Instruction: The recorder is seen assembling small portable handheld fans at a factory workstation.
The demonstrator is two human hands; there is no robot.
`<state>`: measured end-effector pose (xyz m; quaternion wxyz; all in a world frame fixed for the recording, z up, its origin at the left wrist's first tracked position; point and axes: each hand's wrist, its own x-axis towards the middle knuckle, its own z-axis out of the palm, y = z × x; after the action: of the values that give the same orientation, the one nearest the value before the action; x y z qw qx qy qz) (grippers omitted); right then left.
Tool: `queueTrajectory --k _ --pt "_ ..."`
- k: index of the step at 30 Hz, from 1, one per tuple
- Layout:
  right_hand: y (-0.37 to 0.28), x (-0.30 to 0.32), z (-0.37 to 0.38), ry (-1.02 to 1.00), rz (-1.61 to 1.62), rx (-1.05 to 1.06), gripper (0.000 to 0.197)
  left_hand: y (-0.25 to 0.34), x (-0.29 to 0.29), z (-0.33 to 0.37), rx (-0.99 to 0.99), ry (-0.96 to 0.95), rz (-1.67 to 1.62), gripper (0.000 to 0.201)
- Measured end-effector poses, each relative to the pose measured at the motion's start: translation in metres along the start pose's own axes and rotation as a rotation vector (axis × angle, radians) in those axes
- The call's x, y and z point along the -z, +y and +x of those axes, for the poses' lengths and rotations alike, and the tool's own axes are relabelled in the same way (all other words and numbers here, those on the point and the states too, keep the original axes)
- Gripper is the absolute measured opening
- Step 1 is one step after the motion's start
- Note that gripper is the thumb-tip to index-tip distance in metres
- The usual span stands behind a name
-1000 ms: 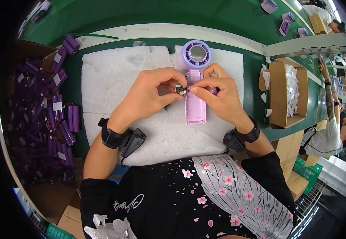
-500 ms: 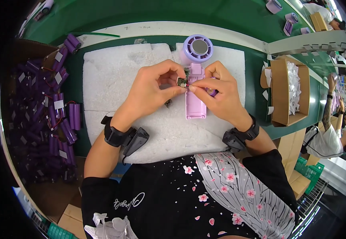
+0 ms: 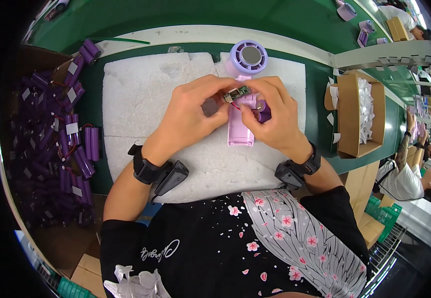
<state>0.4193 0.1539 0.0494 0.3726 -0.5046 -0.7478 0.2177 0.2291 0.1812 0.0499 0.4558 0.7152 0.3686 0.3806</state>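
Observation:
My left hand (image 3: 190,109) pinches a small green circuit board (image 3: 243,91) with a pale connector, its fingers closed near the board's left end. Curled beside it, my right hand (image 3: 281,116) grips a purple battery (image 3: 264,115), with fingertips close to the board. A thin red wire (image 3: 235,106) shows between the hands. Below both hands, an open pink handle shell (image 3: 240,133) lies on a white foam pad (image 3: 146,94). At its far end sits a lilac round fan head (image 3: 248,57) with a grey centre disc. My fingers partly hide the shell and the battery.
At left, a cardboard box (image 3: 41,238) holds many purple battery packs (image 3: 71,144) with wires. An open carton (image 3: 347,116) of white pieces stands at right. Beyond a pale rail (image 3: 185,35) are more fan parts (image 3: 364,32). A co-worker (image 3: 404,181) is at far right.
The circuit board has turned and now lies slanted between both hands. My right hand has tilted, showing more of the battery. The shell's near end has shifted slightly left.

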Motion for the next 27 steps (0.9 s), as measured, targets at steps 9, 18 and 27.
queueTrajectory --k 9,18,27 --pt "0.003 -0.002 0.002 0.050 -0.066 0.082 0.032 -0.006 0.003 0.000 0.098 0.003 -0.064 0.028" --pt "0.007 -0.002 0.004 0.077 -0.039 0.120 0.038 -0.004 0.004 0.000 0.037 0.012 0.083 0.024" --pt "0.008 -0.002 0.000 0.049 -0.038 0.110 0.033 -0.005 0.003 -0.003 0.027 -0.012 0.115 0.022"
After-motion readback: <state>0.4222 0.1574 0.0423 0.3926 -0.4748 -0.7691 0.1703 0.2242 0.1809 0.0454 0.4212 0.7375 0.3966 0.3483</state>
